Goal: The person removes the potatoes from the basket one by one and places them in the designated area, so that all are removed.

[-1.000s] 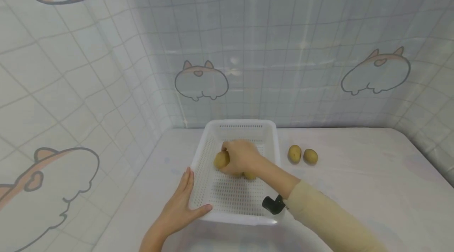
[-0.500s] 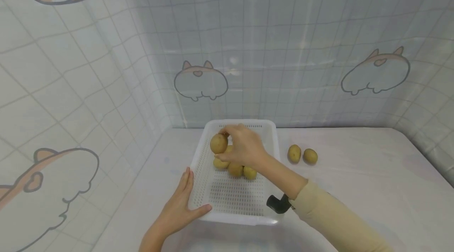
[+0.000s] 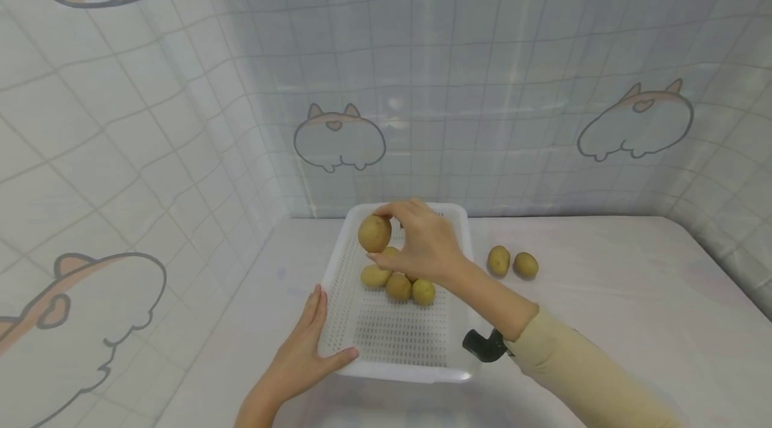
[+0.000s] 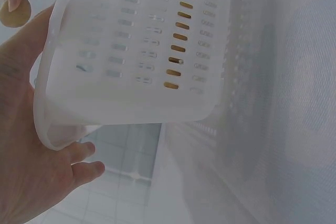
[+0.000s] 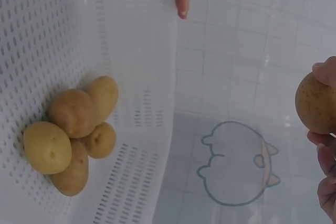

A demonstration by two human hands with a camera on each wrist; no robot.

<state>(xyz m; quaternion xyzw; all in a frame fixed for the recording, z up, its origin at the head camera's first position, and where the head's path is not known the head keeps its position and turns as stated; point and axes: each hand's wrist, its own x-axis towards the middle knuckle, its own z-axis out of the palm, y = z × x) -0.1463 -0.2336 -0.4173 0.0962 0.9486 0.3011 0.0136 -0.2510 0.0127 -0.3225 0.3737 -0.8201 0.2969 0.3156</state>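
Note:
A white perforated plastic basket (image 3: 410, 372) stands on the table. My left hand (image 3: 303, 346) rests on its near left corner, thumb over the front rim and straight fingers along the left side. Above the basket my right hand (image 3: 428, 244) pinches a round brown potato (image 3: 374, 234) between thumb and fingers. In the right wrist view that potato (image 5: 316, 102) is at the right edge, partly covered by fingers. Several more potatoes (image 5: 73, 113) lie clustered on the basket floor, partly hidden under the right hand in the head view.
Two potatoes, an oval one (image 3: 498, 260) and a rounder one (image 3: 526, 265), lie on the table (image 3: 615, 307) right of the basket. A tiled-pattern curtain (image 3: 482, 113) with cartoon dogs surrounds the back and sides. A black piece (image 3: 482, 345) sits by the right wrist.
My right hand has risen from the basket floor with a potato in its fingers, uncovering the other potatoes beneath. The left hand has stayed at the basket corner.

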